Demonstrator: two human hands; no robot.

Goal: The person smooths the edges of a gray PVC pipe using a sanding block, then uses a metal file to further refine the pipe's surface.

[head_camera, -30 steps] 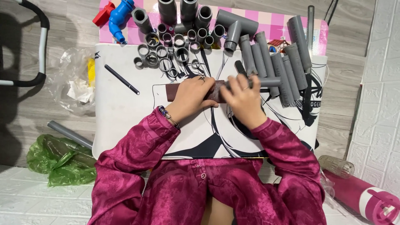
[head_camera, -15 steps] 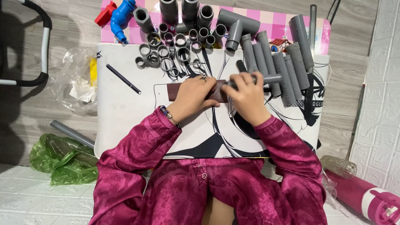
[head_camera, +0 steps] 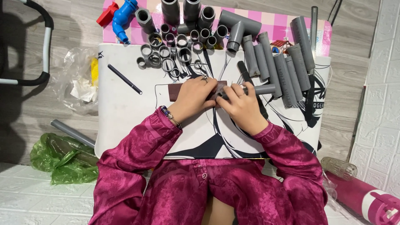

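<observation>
- While both hands meet in the middle of the white printed board (head_camera: 125, 121), the left hand (head_camera: 193, 100) lies flat on a dark brown sheet of sandpaper (head_camera: 176, 91), fingers spread and pressing it down.
- The right hand (head_camera: 241, 106) has its fingers curled tight around a short grey plastic pipe (head_camera: 264, 89); the pipe's near end sits on the sandpaper, just by the left fingertips.
- More long grey pipes (head_camera: 287, 71) lie side by side to the right, touching each other.
- Small grey pipe rings (head_camera: 171, 54) sit in a bunch above the hands.
- A black pen (head_camera: 125, 79) lies to the left, well apart.
- A blue pipe bend (head_camera: 123, 16) sits at the top left corner.
</observation>
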